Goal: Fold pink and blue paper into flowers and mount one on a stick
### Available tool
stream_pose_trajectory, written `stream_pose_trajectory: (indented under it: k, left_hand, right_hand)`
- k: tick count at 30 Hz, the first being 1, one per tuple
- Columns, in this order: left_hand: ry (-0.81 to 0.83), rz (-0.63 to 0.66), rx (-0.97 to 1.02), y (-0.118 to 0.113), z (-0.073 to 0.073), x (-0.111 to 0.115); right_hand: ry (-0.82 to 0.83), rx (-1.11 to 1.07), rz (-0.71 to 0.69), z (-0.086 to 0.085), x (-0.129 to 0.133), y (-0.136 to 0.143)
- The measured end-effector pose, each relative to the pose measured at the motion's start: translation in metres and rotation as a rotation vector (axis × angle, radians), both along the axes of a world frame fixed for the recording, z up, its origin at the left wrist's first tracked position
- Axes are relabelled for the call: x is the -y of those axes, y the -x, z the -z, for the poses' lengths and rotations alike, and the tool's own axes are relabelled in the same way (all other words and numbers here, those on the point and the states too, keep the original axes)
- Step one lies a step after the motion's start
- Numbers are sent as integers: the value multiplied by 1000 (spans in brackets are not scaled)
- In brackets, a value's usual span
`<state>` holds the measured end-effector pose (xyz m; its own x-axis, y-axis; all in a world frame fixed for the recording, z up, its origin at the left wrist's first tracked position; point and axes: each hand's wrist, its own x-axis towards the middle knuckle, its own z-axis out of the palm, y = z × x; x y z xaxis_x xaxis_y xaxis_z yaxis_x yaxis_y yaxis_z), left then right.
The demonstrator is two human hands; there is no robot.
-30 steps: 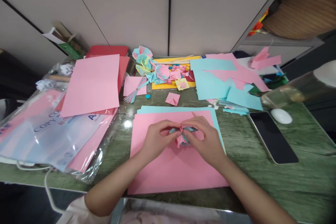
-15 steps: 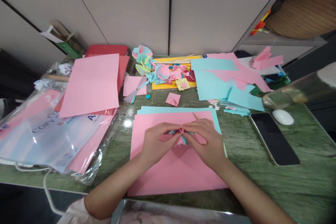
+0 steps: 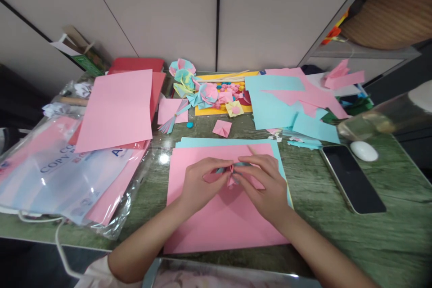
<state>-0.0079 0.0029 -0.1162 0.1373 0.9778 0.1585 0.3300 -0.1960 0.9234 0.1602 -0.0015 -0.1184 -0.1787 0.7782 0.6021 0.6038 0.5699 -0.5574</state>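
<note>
The left hand (image 3: 200, 186) pinches one small folded pink-and-blue paper piece (image 3: 231, 182) at its fingertips; the right hand (image 3: 272, 189) is at the piece's right side, its grip unclear. Below, a flat pink paper sheet (image 3: 219, 229) covers part of a green wood-grained table (image 3: 401, 207) facing grey panels (image 3: 168, 9), with one black-screened phone (image 3: 353, 180) rightward.

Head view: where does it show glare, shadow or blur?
Head view: bright glare on the green tabletop, left of the large pink sheet; smaller highlights on the plastic bag. Head view: soft shadow on that sheet beneath the left hand and right hand. Head view: the clear container at right looks blurred, and the small folded paper between the hands lacks sharp detail.
</note>
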Motion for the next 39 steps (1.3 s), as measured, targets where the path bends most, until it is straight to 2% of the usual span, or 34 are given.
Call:
stream_pose_trajectory:
  k: [6,12,24,32,39]
  left_hand:
    - [-26,31,-11,1,0,-1]
    - [-56,77,-20,2,5,-1]
    - [-148,68,-32,1,3,-2]
    - [-326,86,-89,1,0,1]
    - [-445,136,-34,3,-4,-1]
  right_hand:
    - [30,29,14,3,0,0]
    - [-28,19,18,3,-1,0]
    - [-25,21,16,4,-1,0]
    - [-243,102,12,1,-2,-5]
    - [-308,188,-1,-4,-3,-7]
